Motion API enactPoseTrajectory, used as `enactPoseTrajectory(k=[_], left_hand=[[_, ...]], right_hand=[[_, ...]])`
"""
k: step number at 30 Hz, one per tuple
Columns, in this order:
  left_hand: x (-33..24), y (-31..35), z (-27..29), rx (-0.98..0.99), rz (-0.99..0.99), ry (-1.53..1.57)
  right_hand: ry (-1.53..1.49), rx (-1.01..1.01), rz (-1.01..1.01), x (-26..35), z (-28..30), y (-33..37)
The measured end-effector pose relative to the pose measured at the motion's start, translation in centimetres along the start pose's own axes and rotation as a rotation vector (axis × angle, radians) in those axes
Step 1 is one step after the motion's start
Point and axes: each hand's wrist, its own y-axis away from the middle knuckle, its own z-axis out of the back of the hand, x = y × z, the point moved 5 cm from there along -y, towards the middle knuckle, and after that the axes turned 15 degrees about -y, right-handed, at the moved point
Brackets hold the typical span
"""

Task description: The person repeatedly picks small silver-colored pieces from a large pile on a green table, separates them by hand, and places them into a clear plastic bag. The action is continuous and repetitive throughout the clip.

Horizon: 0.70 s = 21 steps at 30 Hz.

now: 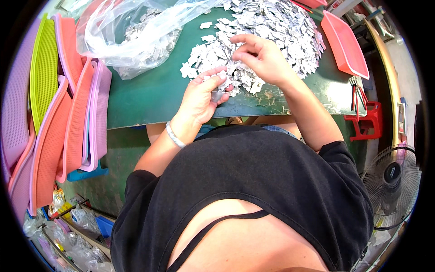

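Note:
A wide heap of small, flat, silvery-white pieces with irregular outlines [276, 22] covers the far middle of the green table [149, 97]. At the heap's near edge, my left hand [201, 93] is closed on a few of these flat pieces [217, 94], thumb on top; the fingers partly hide them. Just above the heap, to the right, my right hand [260, 56] is raised with thumb and forefinger apart and the other fingers curled. Nothing shows between its fingertips. A clear plastic bag [136, 50] holding more such pieces lies left of my hands.
Stacked pink, purple and green plastic baskets [45, 68] stand along the table's left side. A pink tray [345, 45] rests at the right edge, near red-handled pliers [357, 97]. Beyond are a red stool [369, 120] and a black fan [392, 174].

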Motion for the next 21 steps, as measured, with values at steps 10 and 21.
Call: enactPoseTrajectory(k=[10,21], left_hand=[[-0.1,0.1,0.0,0.066,-0.016,0.119],[0.1,-0.2,-0.2,0.067,-0.003,0.031]], right_hand=[[0.773,0.059,0.370,0.5,0.1,1.9],[-0.025,-0.051,-0.105,-1.5,1.5,1.8]])
